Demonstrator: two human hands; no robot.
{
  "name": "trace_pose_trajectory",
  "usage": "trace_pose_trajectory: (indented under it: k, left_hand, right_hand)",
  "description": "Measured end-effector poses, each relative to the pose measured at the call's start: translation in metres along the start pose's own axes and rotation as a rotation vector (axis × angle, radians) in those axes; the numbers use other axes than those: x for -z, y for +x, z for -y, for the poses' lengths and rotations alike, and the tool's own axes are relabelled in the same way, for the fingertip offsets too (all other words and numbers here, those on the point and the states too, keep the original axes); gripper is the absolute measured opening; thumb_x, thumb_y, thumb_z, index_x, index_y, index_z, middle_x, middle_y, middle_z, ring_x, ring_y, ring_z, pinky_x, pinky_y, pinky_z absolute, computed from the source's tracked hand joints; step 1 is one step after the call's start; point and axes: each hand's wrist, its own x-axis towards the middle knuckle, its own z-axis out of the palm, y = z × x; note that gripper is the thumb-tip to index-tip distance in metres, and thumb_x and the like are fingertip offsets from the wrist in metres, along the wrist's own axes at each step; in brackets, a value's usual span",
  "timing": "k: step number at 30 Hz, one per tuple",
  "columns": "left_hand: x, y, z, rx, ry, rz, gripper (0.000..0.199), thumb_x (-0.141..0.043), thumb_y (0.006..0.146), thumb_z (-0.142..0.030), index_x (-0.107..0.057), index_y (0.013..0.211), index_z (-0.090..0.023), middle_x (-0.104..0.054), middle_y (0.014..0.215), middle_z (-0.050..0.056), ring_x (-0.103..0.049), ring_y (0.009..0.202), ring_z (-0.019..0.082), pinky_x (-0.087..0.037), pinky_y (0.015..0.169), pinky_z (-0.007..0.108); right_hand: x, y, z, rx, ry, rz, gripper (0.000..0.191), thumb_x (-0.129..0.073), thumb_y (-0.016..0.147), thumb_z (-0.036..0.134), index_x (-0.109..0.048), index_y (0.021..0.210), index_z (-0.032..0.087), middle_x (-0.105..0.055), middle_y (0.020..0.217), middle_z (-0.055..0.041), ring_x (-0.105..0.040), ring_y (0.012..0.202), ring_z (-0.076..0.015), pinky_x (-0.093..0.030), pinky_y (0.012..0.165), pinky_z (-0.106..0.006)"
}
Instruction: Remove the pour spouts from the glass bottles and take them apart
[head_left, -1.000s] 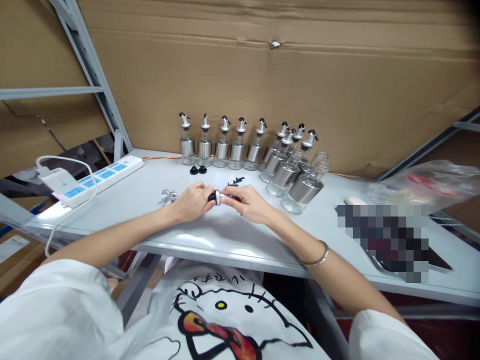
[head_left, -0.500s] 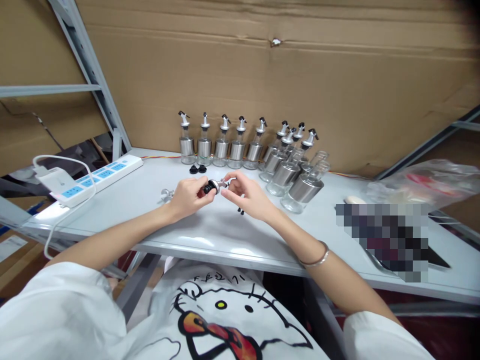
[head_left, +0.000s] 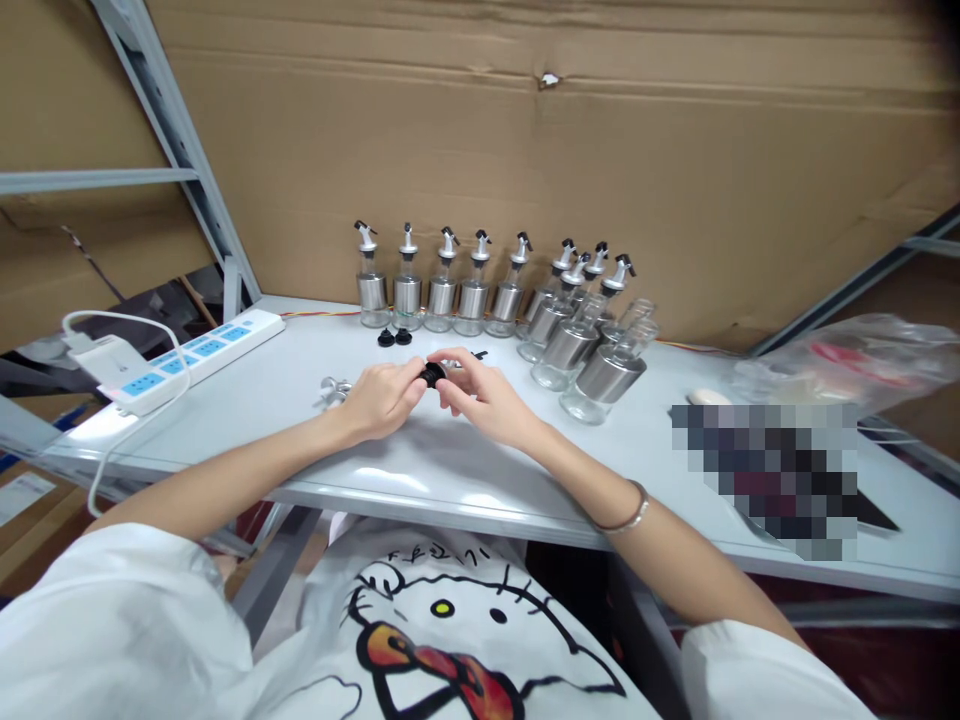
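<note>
Between my two hands, over the table, is a bottle pourer (head_left: 433, 375) with a ribbed black stopper and a black lever tip pointing right. My left hand (head_left: 381, 398) is closed, pinching the stopper end. From the other side, the fingers of my right hand (head_left: 484, 395) are curled round the spout and hide most of it. Loose silver spout parts (head_left: 334, 390) lie just left of my left hand. Beyond the hands sit two black stoppers, one (head_left: 385, 338) beside the other (head_left: 403, 337).
Along the cardboard wall stands a row of glass bottles (head_left: 441, 298) with steel sleeves and pourers. Nearer, bottles without pourers (head_left: 604, 380) stand to the right. A white power strip (head_left: 202, 355) lies left, a plastic bag (head_left: 847, 365) and a blurred-out item right.
The pourer has turned in my hands, its stopper now facing nearer me and its black lever tip showing beyond my right fingers. My right hand has closed in over the spout.
</note>
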Motion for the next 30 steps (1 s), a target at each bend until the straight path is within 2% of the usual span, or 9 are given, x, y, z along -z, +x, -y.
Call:
trace_pose_trajectory:
  k: [7,13,17,20,26,30]
  left_hand:
    - [0.002,0.002,-0.003,-0.025,-0.184,-0.027,0.021,-0.027,0.094,-0.026,-0.042,0.079,-0.02,-0.049,0.066,-0.001,-0.047,0.055,0.013,-0.039,0.058,0.025]
    - [0.0,0.001,-0.005,-0.037,-0.368,-0.045,0.028,-0.032,0.096,-0.033,-0.045,0.076,-0.019,-0.053,0.082,0.004,-0.054,0.076,0.015,-0.045,0.074,0.028]
    - [-0.005,0.0,-0.005,0.137,-0.674,0.017,0.021,-0.044,0.092,-0.041,-0.04,0.095,-0.02,-0.055,0.091,0.001,-0.057,0.061,0.009,-0.047,0.061,0.024]
    - [-0.007,0.001,-0.005,0.169,-0.836,0.089,0.027,-0.047,0.091,-0.042,-0.033,0.103,-0.022,-0.057,0.091,0.0,-0.057,0.055,0.007,-0.046,0.055,0.021]
    - [-0.005,0.001,-0.004,0.146,-0.83,0.18,0.029,-0.047,0.088,-0.033,-0.034,0.111,-0.021,-0.059,0.085,-0.001,-0.055,0.055,0.008,-0.045,0.056,0.022]
    - [-0.005,0.001,-0.006,0.153,-0.751,0.164,0.03,-0.05,0.082,-0.029,-0.038,0.109,-0.021,-0.059,0.082,-0.001,-0.056,0.061,0.01,-0.043,0.056,0.022]
  right_hand:
    - [0.001,0.001,-0.004,-0.038,0.07,-0.022,0.028,-0.048,0.086,0.033,-0.04,0.111,0.022,-0.054,0.063,0.0063,-0.048,0.055,-0.0105,-0.038,0.057,-0.025]
    - [0.005,0.001,0.0,-0.038,0.07,-0.007,0.026,-0.043,0.084,0.03,-0.039,0.108,0.022,-0.052,0.065,0.0061,-0.042,0.054,-0.0099,-0.035,0.056,-0.025]
    - [0.005,0.001,-0.003,-0.049,0.08,0.02,0.024,-0.043,0.083,0.03,-0.039,0.106,0.022,-0.053,0.065,0.006,-0.043,0.053,-0.0101,-0.036,0.056,-0.026]
    - [0.003,0.001,-0.005,-0.061,0.147,0.034,0.023,-0.043,0.081,0.028,-0.036,0.103,0.022,-0.054,0.066,0.0061,-0.047,0.055,-0.0103,-0.038,0.057,-0.026]
    - [-0.002,0.003,-0.011,-0.175,0.269,0.058,0.024,-0.048,0.074,0.024,-0.036,0.095,0.022,-0.059,0.066,0.0069,-0.057,0.057,-0.0111,-0.047,0.062,-0.029]
    - [-0.004,0.003,-0.015,-0.226,0.409,0.098,0.026,-0.05,0.07,0.022,-0.034,0.091,0.023,-0.064,0.066,0.0068,-0.064,0.058,-0.0132,-0.051,0.063,-0.032]
